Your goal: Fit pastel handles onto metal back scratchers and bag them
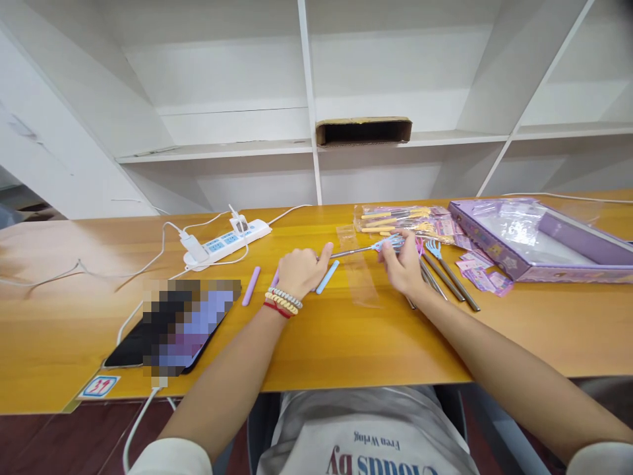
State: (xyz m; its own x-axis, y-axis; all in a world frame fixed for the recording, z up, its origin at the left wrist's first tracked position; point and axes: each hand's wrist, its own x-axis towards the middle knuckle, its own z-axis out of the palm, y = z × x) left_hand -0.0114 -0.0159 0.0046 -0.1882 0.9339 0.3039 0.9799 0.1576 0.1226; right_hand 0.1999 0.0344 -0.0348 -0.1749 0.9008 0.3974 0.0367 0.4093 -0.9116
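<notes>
Between my two hands a thin metal rod (352,252) with a blue claw-shaped head (388,242) lies nearly level above the table. My left hand (301,272) is closed round the rod's left end. The fingers of my right hand (404,262) pinch the blue head. Below the rod, beside my left hand, is a blue tube (327,277). A purple tube (251,286) lies farther left, and another is partly hidden behind my left wrist. Right of my right hand rest several metal rods (452,277), with blue and pink heads among them.
A clear plastic wrapper (360,274) lies mid-table. Packaged sticks (410,221), pink cards (487,274) and a purple box (524,264) are at the right. At the left are a power strip (227,244) and phones (192,330). White shelves (237,148) hold a cardboard box (363,122).
</notes>
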